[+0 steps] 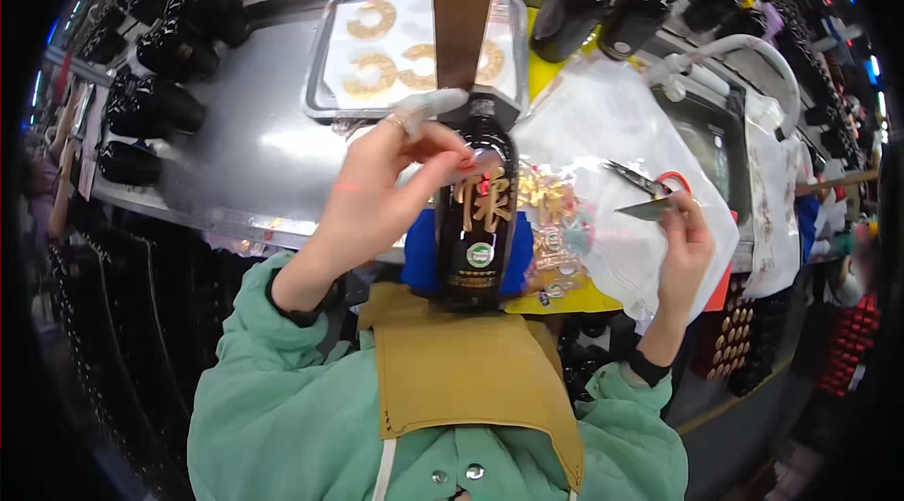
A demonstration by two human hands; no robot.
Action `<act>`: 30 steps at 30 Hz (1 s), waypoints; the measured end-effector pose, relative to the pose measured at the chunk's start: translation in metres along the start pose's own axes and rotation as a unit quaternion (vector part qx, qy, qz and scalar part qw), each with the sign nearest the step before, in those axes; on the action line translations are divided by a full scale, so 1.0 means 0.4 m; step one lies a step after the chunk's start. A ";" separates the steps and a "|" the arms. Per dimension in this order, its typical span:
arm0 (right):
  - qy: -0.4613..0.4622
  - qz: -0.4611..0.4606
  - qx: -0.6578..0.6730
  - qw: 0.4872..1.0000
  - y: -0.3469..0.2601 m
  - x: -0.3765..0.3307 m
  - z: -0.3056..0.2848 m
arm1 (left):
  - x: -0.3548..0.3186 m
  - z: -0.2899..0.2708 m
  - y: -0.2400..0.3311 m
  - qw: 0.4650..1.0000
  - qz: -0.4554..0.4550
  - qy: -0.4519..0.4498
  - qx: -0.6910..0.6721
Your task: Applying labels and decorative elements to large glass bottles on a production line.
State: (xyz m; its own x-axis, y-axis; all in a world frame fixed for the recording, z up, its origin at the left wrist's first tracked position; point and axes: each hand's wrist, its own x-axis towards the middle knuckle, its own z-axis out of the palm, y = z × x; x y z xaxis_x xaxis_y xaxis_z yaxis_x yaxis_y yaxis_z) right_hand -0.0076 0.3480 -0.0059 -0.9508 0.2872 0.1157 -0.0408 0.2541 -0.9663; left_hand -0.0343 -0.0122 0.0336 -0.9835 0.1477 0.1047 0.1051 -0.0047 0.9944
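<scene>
- Fingers of the left hand [363, 190] are drawn narrow, thumb and forefinger nearly meeting before the upper part of a glossy dark bottle [482, 261]; whether anything small is pinched there cannot be told.
- A raised finger of that hand is covered in white [435, 105].
- By the fingers of the right hand [689, 242], a flat, pointed grey tool [646, 209] is gripped, its tip directed leftward.
- The bottle is placed centrally before the person, flanked by a blue support [423, 256], its neck pointed away; gold lettering and a round green-and-white label are borne on its front.
- Just right of it, gold pieces and clear packets [557, 247] are heaped.
- Dark-bladed scissors [633, 177] are laid on a white sheet [593, 124], near the tool.
- Beyond, gold C-shaped pieces [371, 74] are spread in a metal tray [314, 77] on the tabletop [235, 124].
- The tray is partly hidden by a brown post [463, 11].
</scene>
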 end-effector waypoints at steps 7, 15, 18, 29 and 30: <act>-0.195 0.078 0.232 0.950 -0.112 0.046 0.247 | 0.056 0.008 -0.045 0.990 0.041 0.000 0.133; -0.266 0.157 0.116 0.944 -0.088 0.040 0.416 | 0.037 0.015 -0.087 0.988 -0.048 0.139 0.051; -0.269 0.226 0.167 0.922 -0.113 0.039 0.420 | 0.004 0.037 -0.104 0.977 -0.139 0.145 -0.066; -0.272 0.220 0.148 0.925 -0.111 0.039 0.424 | 0.000 0.063 -0.108 0.945 -0.189 0.062 -0.261; -0.270 0.222 0.161 0.923 -0.108 0.039 0.426 | -0.002 0.065 -0.106 0.944 -0.193 0.068 -0.259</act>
State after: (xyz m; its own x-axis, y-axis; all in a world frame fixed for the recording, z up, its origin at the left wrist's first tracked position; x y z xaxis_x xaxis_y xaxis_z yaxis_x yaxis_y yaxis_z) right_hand -0.0731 0.1841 -0.0015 -0.9062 -0.2280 -0.3560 0.3838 -0.0906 -0.9189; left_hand -0.0343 0.0136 -0.0089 -0.9472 0.1096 -0.3012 -0.3167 -0.4651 0.8266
